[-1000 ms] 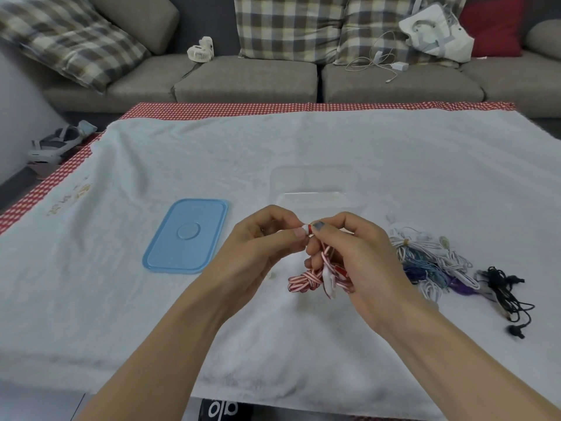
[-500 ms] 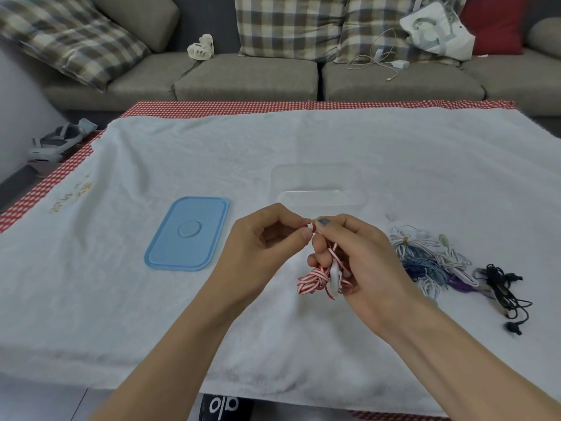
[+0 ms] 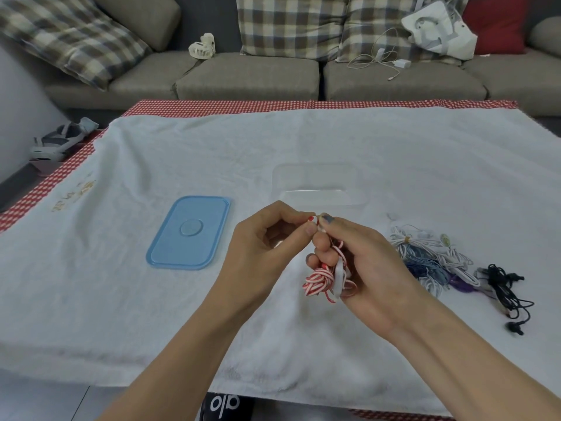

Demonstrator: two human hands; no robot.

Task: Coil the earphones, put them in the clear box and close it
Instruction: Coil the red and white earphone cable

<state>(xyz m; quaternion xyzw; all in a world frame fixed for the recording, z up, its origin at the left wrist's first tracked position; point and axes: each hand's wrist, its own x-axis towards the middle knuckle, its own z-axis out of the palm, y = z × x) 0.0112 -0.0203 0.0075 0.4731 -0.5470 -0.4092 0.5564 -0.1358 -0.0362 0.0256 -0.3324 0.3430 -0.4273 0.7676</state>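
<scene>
earphones [image 3: 321, 279] half-coiled, pinched by left hand [image 3: 267, 247] and right hand [image 3: 361, 262]; clear box [image 3: 315, 185] behind them unfilled, blue lid [image 3: 189, 232] off.

White letters "alo" show on a black object [image 3: 226, 405] at the near edge, partly under the white towel. Faint yellowish marks [image 3: 73, 194] at the towel's left side are unreadable.

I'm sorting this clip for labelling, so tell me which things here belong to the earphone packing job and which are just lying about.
Part of the job:
- red and white earphones, held by left hand and right hand
- clear box
- blue lid
- pile of other earphones

Just lying about:
- small fan
- charger cable
- white bag
- shoes
</scene>
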